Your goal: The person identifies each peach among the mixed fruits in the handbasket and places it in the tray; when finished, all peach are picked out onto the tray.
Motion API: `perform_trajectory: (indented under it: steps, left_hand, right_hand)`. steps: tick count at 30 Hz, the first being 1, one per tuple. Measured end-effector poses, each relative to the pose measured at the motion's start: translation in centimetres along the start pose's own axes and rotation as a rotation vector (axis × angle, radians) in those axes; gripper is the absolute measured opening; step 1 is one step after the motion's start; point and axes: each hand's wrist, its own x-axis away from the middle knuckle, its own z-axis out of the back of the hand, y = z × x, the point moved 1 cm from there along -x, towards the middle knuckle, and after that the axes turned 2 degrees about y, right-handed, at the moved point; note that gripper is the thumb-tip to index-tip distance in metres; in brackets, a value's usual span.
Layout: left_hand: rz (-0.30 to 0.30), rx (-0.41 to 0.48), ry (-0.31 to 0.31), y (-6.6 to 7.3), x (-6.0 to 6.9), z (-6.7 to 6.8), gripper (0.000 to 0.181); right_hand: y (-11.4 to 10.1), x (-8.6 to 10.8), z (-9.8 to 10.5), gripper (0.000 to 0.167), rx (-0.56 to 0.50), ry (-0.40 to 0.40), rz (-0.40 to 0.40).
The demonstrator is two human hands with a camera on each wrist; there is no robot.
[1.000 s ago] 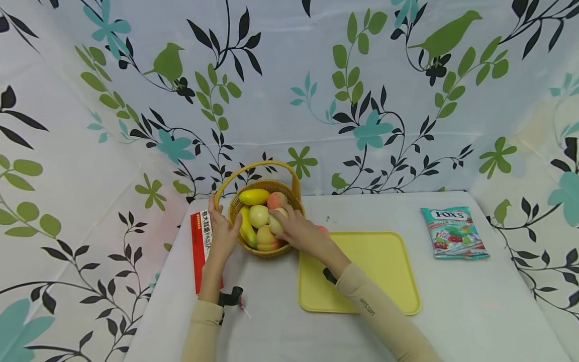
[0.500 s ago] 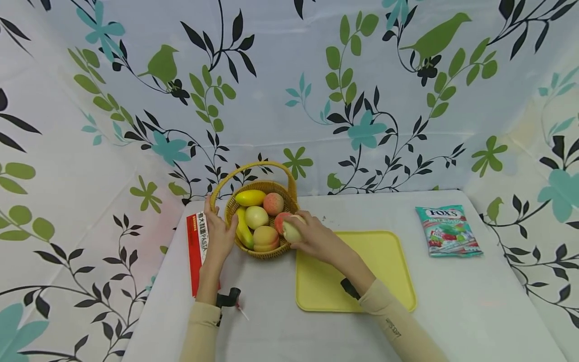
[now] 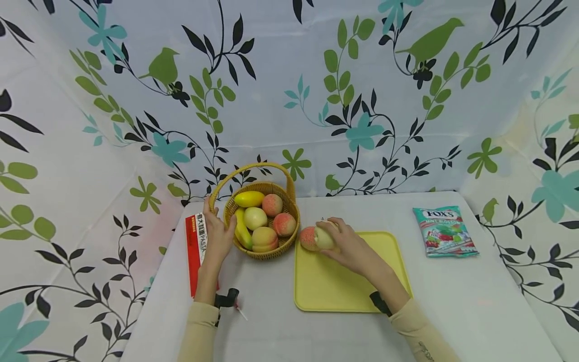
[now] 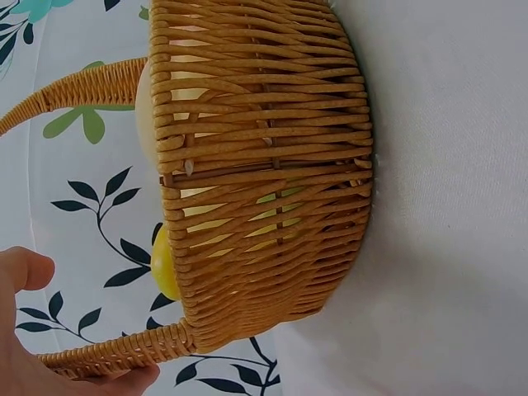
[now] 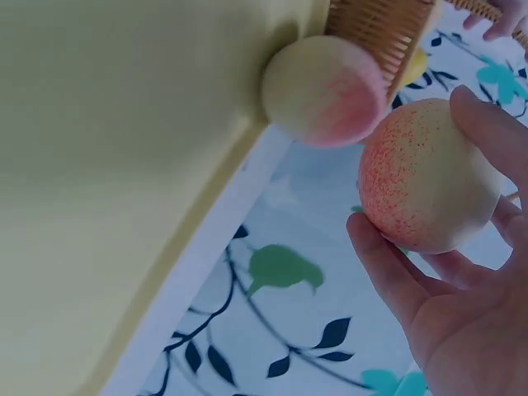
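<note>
My right hand (image 3: 347, 245) holds a pale peach with a red-speckled blush (image 5: 425, 177) between thumb and fingers, above the yellow tray (image 3: 336, 291). Another peach (image 5: 318, 95) sits at the tray's back left corner, beside the basket. With my left hand (image 3: 218, 234) I grip the handle (image 4: 124, 346) of the wicker basket (image 4: 272, 157) near its left end. Inside the basket lie a banana (image 3: 243, 230), a yellow oval fruit (image 3: 249, 199), a pale green round fruit (image 3: 255, 217), an orange-yellow peach (image 3: 265, 238) and two pink peaches (image 3: 284, 224).
A red pasta packet (image 3: 194, 256) lies left of the basket, partly behind the left forearm. On the right is a teal Fox's candy bag (image 3: 445, 232). A small lollipop (image 3: 241, 309) lies by the left wrist. Patterned cloth hangs behind the white table (image 3: 267, 327).
My right hand has carried the peach out of the basket and rightward over the tray. The fruit it covered in the basket now shows. My left hand stays on the handle.
</note>
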Motion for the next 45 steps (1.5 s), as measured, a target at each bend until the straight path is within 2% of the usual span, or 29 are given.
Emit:
perform_trajectory:
  steps: [10, 19, 23, 29, 34, 41, 45]
  left_hand:
    - [0.032, 0.000, -0.004, -0.2, 0.3, -0.2, 0.092]
    - [0.036, -0.005, -0.005, -0.2, -0.1, 0.2, 0.091]
    - [0.035, -0.005, 0.000, -0.2, -0.2, 0.3, 0.091]
    - [0.038, -0.010, -0.033, -0.1, -0.2, 0.3, 0.091]
    - [0.038, -0.013, -0.027, 0.1, 0.1, 0.3, 0.091]
    - [0.025, -0.014, -0.022, 0.2, 0.1, 0.2, 0.091]
    - [0.018, -0.013, -0.025, 0.3, -0.1, 0.2, 0.091]
  right_hand:
    - [4.6, 3.1, 0.3, 0.070, -0.005, 0.058, -0.106]
    - [6.7, 4.2, 0.7, 0.069, -0.004, 0.087, -0.154]
    - [7.1, 4.2, 0.2, 0.069, -0.017, 0.069, -0.162]
    - [7.5, 4.0, -0.9, 0.070, -0.028, 0.056, -0.162]
    - [7.6, 3.5, -2.0, 0.071, -0.032, 0.040, -0.146]
    - [7.2, 2.5, -2.7, 0.072, -0.039, 0.047, -0.116]
    - [7.1, 2.3, -2.9, 0.075, -0.023, 0.043, -0.127]
